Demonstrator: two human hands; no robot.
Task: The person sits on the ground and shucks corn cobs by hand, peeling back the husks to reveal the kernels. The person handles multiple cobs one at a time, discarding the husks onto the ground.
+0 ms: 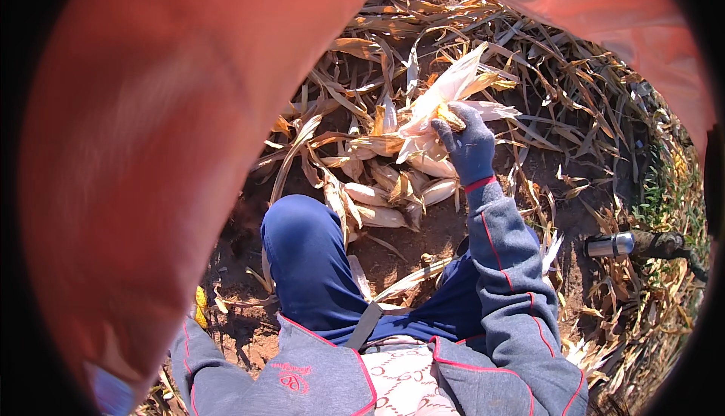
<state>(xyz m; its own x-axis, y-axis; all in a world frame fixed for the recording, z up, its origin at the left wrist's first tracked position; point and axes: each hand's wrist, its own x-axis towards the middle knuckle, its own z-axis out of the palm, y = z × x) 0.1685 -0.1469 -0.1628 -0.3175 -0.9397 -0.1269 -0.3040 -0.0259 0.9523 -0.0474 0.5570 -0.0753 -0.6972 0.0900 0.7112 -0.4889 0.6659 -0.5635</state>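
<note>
Pale cream, papery husk (457,83) is showing at the upper middle of the view, where the right hand (472,144), in a grey-blue glove, is clamping onto it with thumb and fingers closed together. The left hand is lying out of sight beyond the left sleeve (208,367), so its state cannot be told.

Handling, as judged: the husk is appearing dry and light, its leaves bending easily along their length but being liable to split or tear at the edges. The smooth faces are probably offering little friction, so a pinch where the leaves are gathering, as the right hand is doing, is seeming firmer than a hold on the loose tips.

Appearance: broad leaves are flaring upward and sideways from the grip, catching bright sun and ending in ragged points. A yellow-brown part is showing at the fingers; whether a cob is sitting inside cannot be told. Below, closed pale husks (374,195) are lying heaped on brown soil (438,235), with dry stalks and leaves (559,91) spreading behind.
</note>
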